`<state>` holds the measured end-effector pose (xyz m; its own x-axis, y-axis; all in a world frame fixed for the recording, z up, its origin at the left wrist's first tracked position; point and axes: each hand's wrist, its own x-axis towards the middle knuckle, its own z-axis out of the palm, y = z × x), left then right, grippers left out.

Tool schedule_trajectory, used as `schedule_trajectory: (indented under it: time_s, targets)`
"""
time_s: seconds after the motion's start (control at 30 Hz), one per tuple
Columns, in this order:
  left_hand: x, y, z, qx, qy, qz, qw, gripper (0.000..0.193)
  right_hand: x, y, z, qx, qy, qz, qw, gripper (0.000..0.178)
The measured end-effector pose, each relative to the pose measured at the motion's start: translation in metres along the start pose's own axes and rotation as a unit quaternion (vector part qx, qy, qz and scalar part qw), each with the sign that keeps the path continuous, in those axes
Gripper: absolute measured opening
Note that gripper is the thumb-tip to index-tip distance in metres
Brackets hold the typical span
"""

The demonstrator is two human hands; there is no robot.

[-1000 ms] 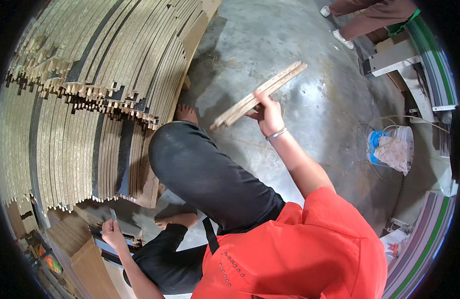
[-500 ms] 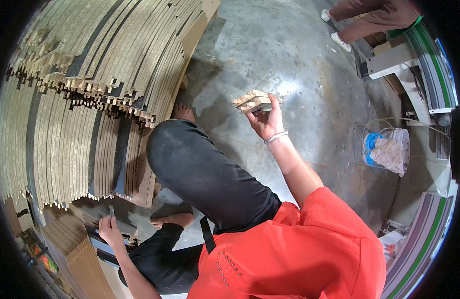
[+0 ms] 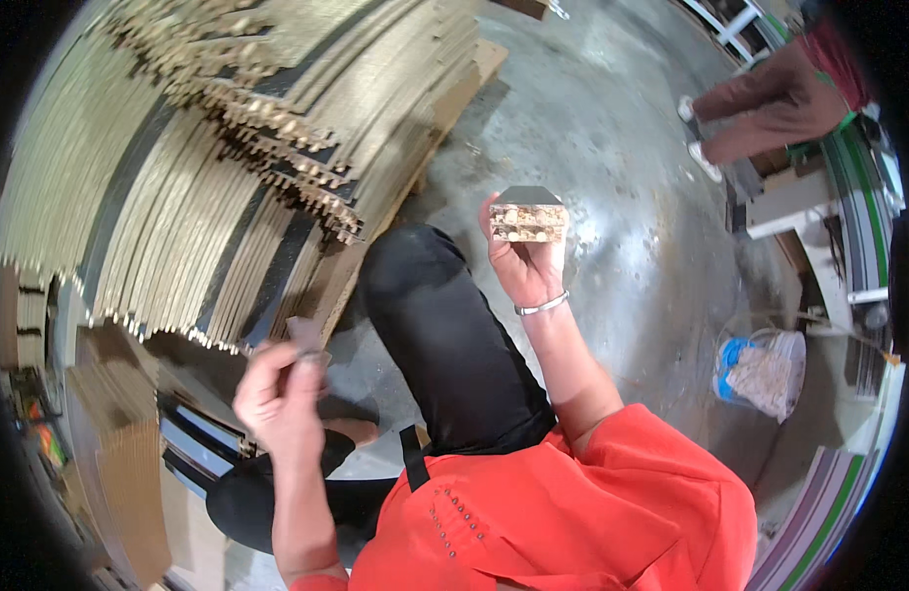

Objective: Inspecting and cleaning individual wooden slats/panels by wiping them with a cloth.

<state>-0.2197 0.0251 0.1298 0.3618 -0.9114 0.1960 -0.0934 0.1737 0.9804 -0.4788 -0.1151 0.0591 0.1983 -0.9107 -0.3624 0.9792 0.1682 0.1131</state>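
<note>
My right hand (image 3: 527,274) grips short particleboard pieces (image 3: 526,224) stacked together, held up over the floor. Their cut ends face me, with pale round dowels or plugs showing, and the top face is dark. Fingers and thumb wrap round the sides. Over by the board stacks, my left hand (image 3: 280,392) pinches a thin, flat, greyish strip (image 3: 303,335) between thumb and fingers; it is blurred and its kind is unclear. The two hands are well apart, with my bent knee in black trousers between them.
Tall stacks of edge-on boards (image 3: 168,207) with dowels jutting from their ends fill the left. Flat cardboard (image 3: 129,473) stands at the lower left. A white bucket (image 3: 787,364) with cloth is at the right, near a machine (image 3: 804,212). Another person (image 3: 784,98) stands far right.
My left hand has come up and to the right with the strip. My right hand has turned the particleboard pieces so their ends face me. The view has swung left.
</note>
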Motion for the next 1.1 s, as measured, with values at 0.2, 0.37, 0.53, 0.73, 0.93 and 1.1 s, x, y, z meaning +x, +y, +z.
schedule_trajectory:
  time_s: [0.2, 0.37, 0.53, 0.73, 0.93, 1.1]
  targets:
    - [-0.002, 0.035, 0.022, -0.178, -0.057, -0.037, 0.982, 0.012, -0.018, 0.061, 0.04, -0.162, -0.126, 0.047, 0.978, 0.032]
    - [-0.023, 0.041, -0.008, -0.303, 0.017, -0.111, 0.946, 0.017, -0.03, 0.088, 0.058, -0.131, -0.183, 0.135, 0.965, 0.041]
    - [-0.052, 0.048, -0.021, -0.259, 0.036, -0.063, 0.963, 0.024, -0.042, 0.135, 0.04, -0.218, -0.169, 0.181, 0.944, 0.047]
    - [-0.072, 0.049, -0.027, -0.095, 0.094, 0.01, 0.991, 0.022, -0.055, 0.18, 0.013, -0.185, -0.149, 0.238, 0.942, 0.039]
    - [-0.073, 0.039, -0.032, -0.055, 0.131, 0.017, 0.99, 0.021, -0.052, 0.188, -0.006, -0.18, -0.076, 0.231, 0.953, 0.044]
    - [-0.071, 0.029, -0.029, -0.064, 0.142, 0.011, 0.988, 0.021, -0.038, 0.178, -0.025, -0.098, -0.106, 0.298, 0.944, 0.05]
